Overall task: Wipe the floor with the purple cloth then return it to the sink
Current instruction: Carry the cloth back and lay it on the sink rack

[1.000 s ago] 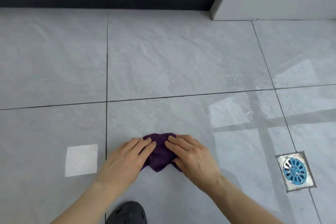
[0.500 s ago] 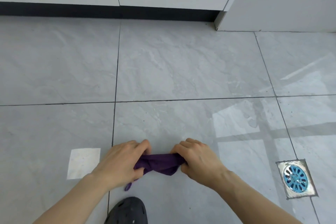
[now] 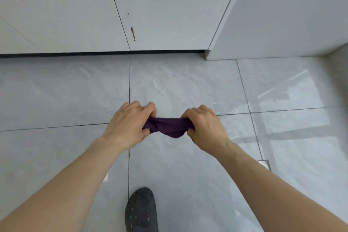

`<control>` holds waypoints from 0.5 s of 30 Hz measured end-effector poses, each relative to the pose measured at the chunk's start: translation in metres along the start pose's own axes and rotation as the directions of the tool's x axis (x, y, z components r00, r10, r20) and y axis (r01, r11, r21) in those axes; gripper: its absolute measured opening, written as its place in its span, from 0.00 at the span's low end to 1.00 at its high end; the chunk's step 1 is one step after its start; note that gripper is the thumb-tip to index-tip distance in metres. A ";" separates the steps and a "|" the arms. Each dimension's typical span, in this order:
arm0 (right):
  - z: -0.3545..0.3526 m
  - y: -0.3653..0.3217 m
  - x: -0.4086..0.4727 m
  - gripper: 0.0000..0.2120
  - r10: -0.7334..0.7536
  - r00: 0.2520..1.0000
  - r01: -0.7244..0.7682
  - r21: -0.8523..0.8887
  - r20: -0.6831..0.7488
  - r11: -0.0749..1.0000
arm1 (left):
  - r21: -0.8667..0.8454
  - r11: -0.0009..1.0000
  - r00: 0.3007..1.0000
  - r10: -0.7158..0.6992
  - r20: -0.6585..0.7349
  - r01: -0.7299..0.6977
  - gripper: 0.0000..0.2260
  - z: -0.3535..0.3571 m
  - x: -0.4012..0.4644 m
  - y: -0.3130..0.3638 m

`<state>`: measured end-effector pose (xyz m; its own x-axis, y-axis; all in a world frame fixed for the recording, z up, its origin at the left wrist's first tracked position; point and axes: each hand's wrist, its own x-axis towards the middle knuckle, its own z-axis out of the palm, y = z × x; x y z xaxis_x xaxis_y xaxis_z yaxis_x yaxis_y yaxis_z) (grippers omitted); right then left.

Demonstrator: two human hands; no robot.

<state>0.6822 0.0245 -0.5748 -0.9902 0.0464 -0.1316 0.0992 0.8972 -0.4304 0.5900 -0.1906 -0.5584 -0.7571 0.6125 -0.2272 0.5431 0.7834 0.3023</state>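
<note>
The purple cloth (image 3: 167, 127) is bunched into a short thick roll and is held in the air above the grey tiled floor (image 3: 178, 84). It hangs between the two hands, and its middle sags a little downward. The left hand (image 3: 130, 122) is closed in a fist around the left end of the cloth, with the fingers curled over it. The right hand (image 3: 204, 126) is closed around the right end of the cloth in the same way. Both forearms are bare and reach forward from the bottom edge of the view. Below the cloth, near the bottom edge, a dark grey shoe with small holes (image 3: 141, 211) stands on the floor. Beyond the cloth, white cabinet doors (image 3: 75, 15) stand behind the floor, and they carry some brown marks. The sink does not show in this view.
</note>
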 end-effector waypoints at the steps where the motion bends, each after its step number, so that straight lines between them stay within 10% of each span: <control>1: -0.022 -0.011 -0.004 0.16 0.008 1.000 -0.008 -0.005 0.000 1.000 | -0.003 1.000 1.000 -0.001 0.004 0.001 0.12 -0.024 -0.005 0.009; 15: -0.485 -0.216 -0.120 0.16 0.048 0.997 -0.053 -0.075 -0.068 0.996 | -0.093 0.995 0.999 -0.044 0.013 0.045 0.13 -0.482 -0.138 0.200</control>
<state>0.7321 0.0380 -0.0333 -0.9887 0.1186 -0.0914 0.1436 0.9240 -0.3544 0.6277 -0.1697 -0.0201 -0.7755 0.5785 -0.2529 0.4719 0.7972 0.3765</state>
